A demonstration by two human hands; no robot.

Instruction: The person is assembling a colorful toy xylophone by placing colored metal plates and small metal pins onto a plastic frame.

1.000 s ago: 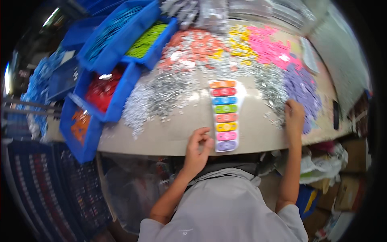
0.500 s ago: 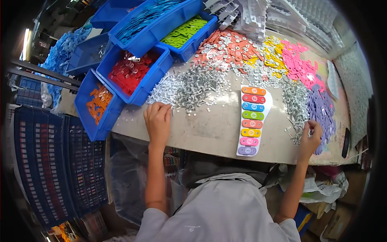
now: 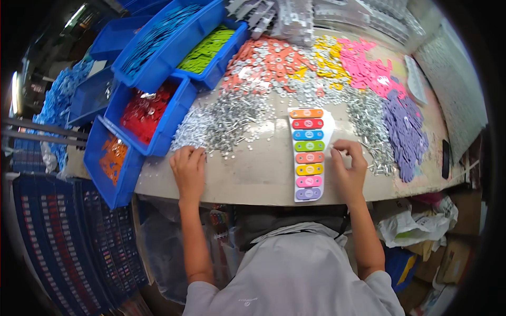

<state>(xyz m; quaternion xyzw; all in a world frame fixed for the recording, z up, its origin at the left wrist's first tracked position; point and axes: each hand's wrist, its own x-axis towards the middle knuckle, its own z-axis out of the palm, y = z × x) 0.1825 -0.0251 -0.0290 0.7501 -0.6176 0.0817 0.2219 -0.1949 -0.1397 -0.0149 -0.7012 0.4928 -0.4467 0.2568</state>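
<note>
A white tapered base with a column of coloured bars, like a toy xylophone (image 3: 309,158), lies upright to my view on the table. My right hand (image 3: 352,167) is just right of its middle bars, thumb and forefinger pinched together; anything between them is too small to name. My left hand (image 3: 188,171) rests at the near edge of a heap of small white parts (image 3: 191,129). Its fingers are bent close together, and their tips hide whatever they may hold. Beside that heap spreads a pile of small silvery pins (image 3: 232,117).
Blue bins (image 3: 158,113) of red, orange, blue and green pieces stand at left. Along the back lie coral pieces (image 3: 274,58) with washers, yellow pieces (image 3: 329,55) and pink pieces (image 3: 363,68). More metal pins (image 3: 371,131) and purple pieces (image 3: 406,134) lie at right.
My right hand has moved left from beside the purple pieces to the xylophone's right edge. My left hand stays by the white parts. The whole view has shifted somewhat.
</note>
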